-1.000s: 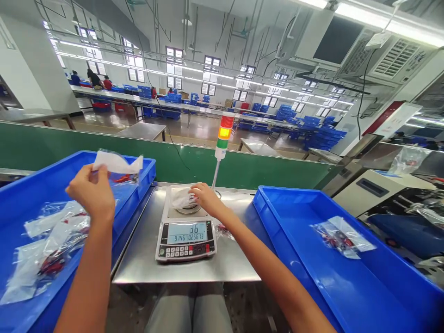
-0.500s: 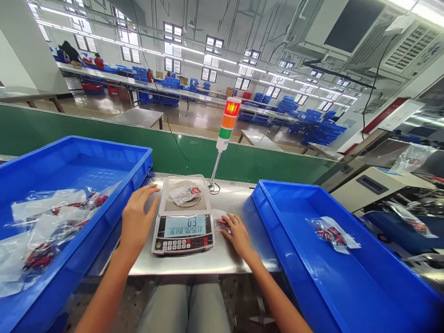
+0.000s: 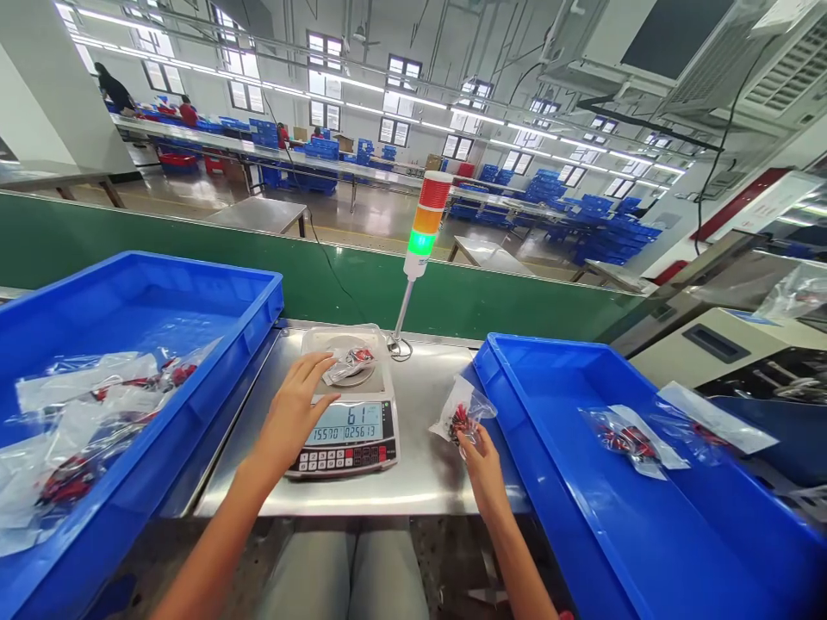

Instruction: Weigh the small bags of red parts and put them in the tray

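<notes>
My left hand [image 3: 294, 413] is open above the left side of a digital counting scale [image 3: 342, 448], its fingertips close to the round weighing pan. A small clear plastic bag [image 3: 349, 363] with red parts lies on that pan, and the display reads 61. My right hand [image 3: 481, 465] pinches a similar bag of red parts [image 3: 462, 413] just above the steel table, beside the right blue tray [image 3: 549, 353]. The left blue tray [image 3: 148, 284] holds several bags of red parts [image 3: 90, 422]. Bags [image 3: 626, 439] also lie in the right tray.
The steel table [image 3: 430, 491] sits between both trays. Behind it stand a green conveyor wall [image 3: 194, 267] and a stack light on a pole [image 3: 423, 215]. A white machine [image 3: 717, 344] is at the right. Distant people work at long benches with blue crates.
My right hand has lifted the bag off the table and moved it toward the right tray. My left hand has moved onto the scale. The display has changed from 63 to 61.
</notes>
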A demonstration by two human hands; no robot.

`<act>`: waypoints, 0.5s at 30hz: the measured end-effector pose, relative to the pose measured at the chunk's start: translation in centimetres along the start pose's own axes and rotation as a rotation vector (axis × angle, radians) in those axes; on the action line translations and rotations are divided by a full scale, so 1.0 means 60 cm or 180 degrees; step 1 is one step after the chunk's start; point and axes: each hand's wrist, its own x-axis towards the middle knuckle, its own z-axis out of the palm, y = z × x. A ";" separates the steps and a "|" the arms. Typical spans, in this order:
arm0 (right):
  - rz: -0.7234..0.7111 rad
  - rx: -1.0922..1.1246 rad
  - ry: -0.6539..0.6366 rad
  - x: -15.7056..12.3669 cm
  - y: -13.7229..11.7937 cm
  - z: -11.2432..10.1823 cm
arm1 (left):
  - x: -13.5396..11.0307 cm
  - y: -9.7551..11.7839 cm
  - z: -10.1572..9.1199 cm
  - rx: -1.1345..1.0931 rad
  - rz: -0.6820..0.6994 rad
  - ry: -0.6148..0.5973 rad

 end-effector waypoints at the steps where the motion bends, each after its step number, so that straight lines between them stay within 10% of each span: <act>1: 0.0036 0.0099 -0.0072 -0.004 -0.010 0.001 | 0.008 0.000 0.008 -0.0133 -0.0096 -0.0017; 7: -0.0868 -0.0101 -0.0518 0.002 -0.134 0.084 | 0.097 0.006 0.020 -0.0814 -0.1097 0.1010; 15: -0.2475 -0.1721 -0.1480 0.066 -0.243 0.258 | 0.085 -0.032 -0.173 -0.0375 -0.1353 0.2454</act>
